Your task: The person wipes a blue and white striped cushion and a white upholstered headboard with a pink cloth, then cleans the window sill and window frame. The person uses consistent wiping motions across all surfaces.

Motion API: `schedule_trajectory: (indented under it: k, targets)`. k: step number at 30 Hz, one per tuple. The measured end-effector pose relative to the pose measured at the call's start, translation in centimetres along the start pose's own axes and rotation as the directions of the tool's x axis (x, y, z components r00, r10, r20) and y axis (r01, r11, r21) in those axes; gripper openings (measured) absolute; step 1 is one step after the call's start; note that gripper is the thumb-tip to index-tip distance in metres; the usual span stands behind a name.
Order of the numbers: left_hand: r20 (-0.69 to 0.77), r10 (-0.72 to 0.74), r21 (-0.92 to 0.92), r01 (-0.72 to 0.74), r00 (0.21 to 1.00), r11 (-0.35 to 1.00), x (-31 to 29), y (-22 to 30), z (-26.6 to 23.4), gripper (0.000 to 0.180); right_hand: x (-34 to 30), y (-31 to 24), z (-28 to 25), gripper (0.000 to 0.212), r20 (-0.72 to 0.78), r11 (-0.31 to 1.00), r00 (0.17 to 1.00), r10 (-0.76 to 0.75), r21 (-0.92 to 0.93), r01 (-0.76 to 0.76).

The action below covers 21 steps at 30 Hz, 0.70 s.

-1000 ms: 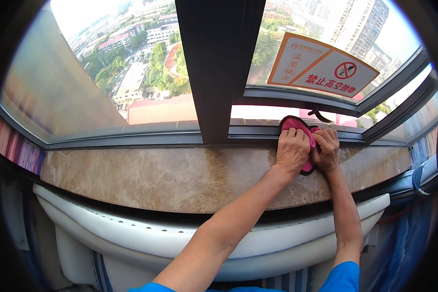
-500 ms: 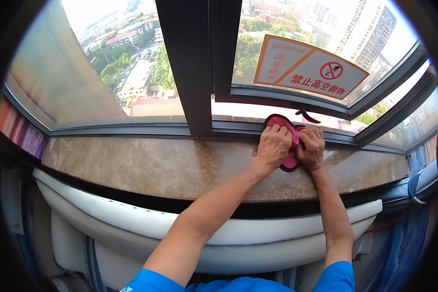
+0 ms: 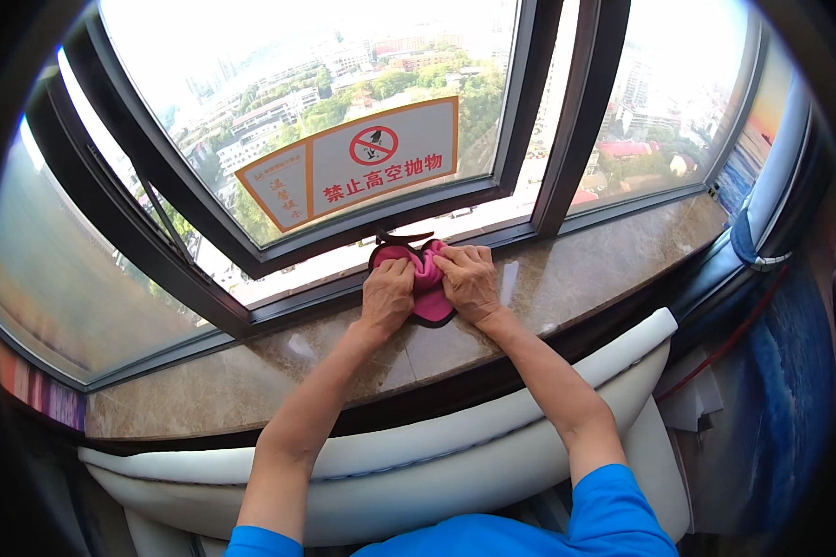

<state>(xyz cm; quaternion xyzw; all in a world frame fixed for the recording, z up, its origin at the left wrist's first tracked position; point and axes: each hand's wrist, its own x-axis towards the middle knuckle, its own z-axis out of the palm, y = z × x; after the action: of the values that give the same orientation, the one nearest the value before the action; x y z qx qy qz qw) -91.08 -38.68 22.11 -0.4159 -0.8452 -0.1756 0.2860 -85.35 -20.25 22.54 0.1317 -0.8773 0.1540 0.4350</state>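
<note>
A bunched pink cloth with black edging is pressed against the window's lower frame, its near end lying on the marble sill. My left hand grips its left side with bent fingers. On its right side, my right hand pinches and presses the folds. Both hands are closed on the cloth, close together, knuckles toward the glass. Just beyond the cloth, a dark window handle hangs from the bottom of the tilted-out window sash. Most fingertips are hidden in the folds.
The cream padded seat back runs along the sill's near side, below my forearms. A white and orange warning sticker is on the glass. Dark upright frame posts flank the opening. A blue band is at far right.
The view has turned toward the right. Both hands have moved right along the frame with the pink cloth, from left of the handle to just below it, still gripping it.
</note>
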Motion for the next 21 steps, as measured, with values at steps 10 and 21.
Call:
schedule_trajectory:
  k: [10,21]
  targets:
    - [0.002,-0.049,-0.050,0.049,0.999,0.998,2.0,2.8,2.1,0.035,-0.2,1.5,-1.6,0.020,-0.034,0.995,0.999,-0.015,-0.102,0.012]
    - [-0.055,-0.028,0.021,0.029,0.998,0.999,1.4,1.8,2.1,0.037,-0.7,0.9,-0.6,0.021,0.034,0.993,0.998,0.056,-0.104,-0.052]
